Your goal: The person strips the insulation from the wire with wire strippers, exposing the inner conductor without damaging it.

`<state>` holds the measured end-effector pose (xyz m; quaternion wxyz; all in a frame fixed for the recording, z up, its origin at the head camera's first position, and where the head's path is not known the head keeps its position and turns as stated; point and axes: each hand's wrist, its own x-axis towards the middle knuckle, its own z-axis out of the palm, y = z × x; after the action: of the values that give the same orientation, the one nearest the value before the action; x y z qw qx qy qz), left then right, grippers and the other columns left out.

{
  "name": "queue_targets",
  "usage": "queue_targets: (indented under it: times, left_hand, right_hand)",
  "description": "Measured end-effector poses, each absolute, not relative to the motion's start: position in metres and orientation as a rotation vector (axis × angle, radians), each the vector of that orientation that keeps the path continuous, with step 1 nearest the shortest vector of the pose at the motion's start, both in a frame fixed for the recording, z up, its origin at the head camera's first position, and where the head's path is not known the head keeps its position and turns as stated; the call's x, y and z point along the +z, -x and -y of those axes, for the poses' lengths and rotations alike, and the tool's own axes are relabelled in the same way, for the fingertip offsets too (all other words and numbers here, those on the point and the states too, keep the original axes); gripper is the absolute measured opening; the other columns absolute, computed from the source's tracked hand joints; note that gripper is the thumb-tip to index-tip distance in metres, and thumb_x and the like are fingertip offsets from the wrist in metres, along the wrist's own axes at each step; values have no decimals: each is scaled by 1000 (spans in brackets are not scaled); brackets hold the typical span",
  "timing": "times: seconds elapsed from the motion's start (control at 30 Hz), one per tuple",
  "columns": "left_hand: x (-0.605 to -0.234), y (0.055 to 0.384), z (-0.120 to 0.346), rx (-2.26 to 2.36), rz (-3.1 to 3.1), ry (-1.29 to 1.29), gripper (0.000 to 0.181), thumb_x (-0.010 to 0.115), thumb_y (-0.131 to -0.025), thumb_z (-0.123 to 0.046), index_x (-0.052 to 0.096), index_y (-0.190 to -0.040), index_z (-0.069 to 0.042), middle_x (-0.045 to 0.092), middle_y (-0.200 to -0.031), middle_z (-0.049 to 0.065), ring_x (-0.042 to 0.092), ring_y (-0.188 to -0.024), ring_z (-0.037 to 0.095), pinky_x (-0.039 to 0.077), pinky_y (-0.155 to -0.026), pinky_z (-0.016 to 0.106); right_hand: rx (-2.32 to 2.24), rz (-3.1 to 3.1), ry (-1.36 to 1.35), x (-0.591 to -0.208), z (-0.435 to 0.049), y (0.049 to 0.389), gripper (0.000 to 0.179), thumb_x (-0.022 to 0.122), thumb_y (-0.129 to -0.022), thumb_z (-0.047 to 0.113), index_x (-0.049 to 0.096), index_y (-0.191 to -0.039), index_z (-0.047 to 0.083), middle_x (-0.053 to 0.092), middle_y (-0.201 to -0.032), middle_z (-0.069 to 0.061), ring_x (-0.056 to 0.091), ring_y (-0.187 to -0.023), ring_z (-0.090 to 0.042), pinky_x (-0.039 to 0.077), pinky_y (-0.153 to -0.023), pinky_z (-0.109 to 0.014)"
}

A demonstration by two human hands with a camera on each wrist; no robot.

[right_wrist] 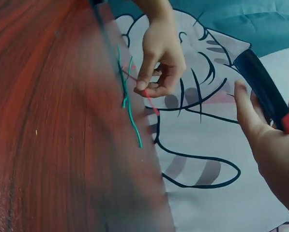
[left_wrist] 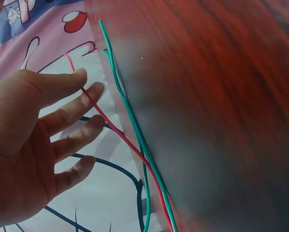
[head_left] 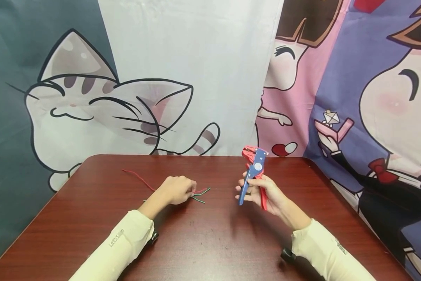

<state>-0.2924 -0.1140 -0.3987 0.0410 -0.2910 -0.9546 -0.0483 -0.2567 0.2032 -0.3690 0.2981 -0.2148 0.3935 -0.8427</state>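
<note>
My left hand (head_left: pixel 178 190) is over the table, left of centre. In the left wrist view, thumb and index finger pinch a red wire (left_wrist: pixel 116 128) near one end, with the other fingers spread. Beside it lie green wires (left_wrist: pixel 132 118), which cross the red one lower in that view. My right hand (head_left: pixel 273 195) holds a wire stripper (head_left: pixel 256 167) with blue and red handles above the table, its red jaws pointing up and away. The right wrist view shows only part of the handle (right_wrist: pixel 263 87).
The brown wooden table (head_left: pixel 210 242) has rounded far corners. Directly behind it hangs a cloth backdrop (head_left: pixel 196 50) with a cartoon cat and figures. Dark wrist straps or devices (head_left: pixel 287 254) sit under the light sleeves (head_left: pixel 331 249).
</note>
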Motion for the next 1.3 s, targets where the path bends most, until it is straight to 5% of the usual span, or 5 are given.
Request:
queue_targets:
  times: [0.2, 0.4, 0.7, 0.97, 1.3]
  left_hand:
    - [-400, 296, 113, -281, 2860, 908, 8, 68, -92, -22, 62, -87, -23, 57, -71, -12, 54, -64, 11, 47, -60, 37]
    - [-395, 300, 109, -537, 2776, 900, 6, 66, -95, -20, 64, -89, -22, 60, -74, -16, 52, -67, 5, 46, -62, 31]
    - [-392, 293, 101, -848, 2706, 884, 7, 62, -98, -21, 67, -103, -21, 66, -80, -9, 56, -69, 4, 48, -63, 29]
    - [-392, 292, 96, -1018, 2534, 983, 6, 62, -98, -16, 66, -102, -17, 58, -74, -13, 51, -63, 6, 46, -60, 25]
    - [-385, 287, 87, -1120, 2367, 957, 8, 61, -99, -16, 68, -104, -18, 51, -70, -11, 48, -58, 10, 41, -56, 25]
  right_hand:
    - [-2177, -956, 681, -378, -205, 256, 52, 31, -90, -2, 33, -140, 10, 50, -117, -14, 55, -111, -28, 42, -102, -53]
    - [-2174, -1098, 694, -383, -203, 257, 68, 29, -83, -14, 37, -144, 16, 61, -117, -10, 61, -111, -24, 46, -99, -38]
    - [-1977, -1265, 596, -394, -199, 254, 48, 35, -91, -4, 38, -134, 15, 62, -96, -7, 66, -94, -25, 47, -93, -60]
    - [-1922, -1193, 827, -401, -199, 256, 36, 30, -88, 0, 53, -115, 6, 62, -90, -3, 64, -86, -19, 51, -89, -51]
    - [-1902, -1223, 881, -398, -190, 255, 29, 34, -88, -1, 52, -110, 5, 60, -89, -5, 64, -83, -19, 53, -85, -42]
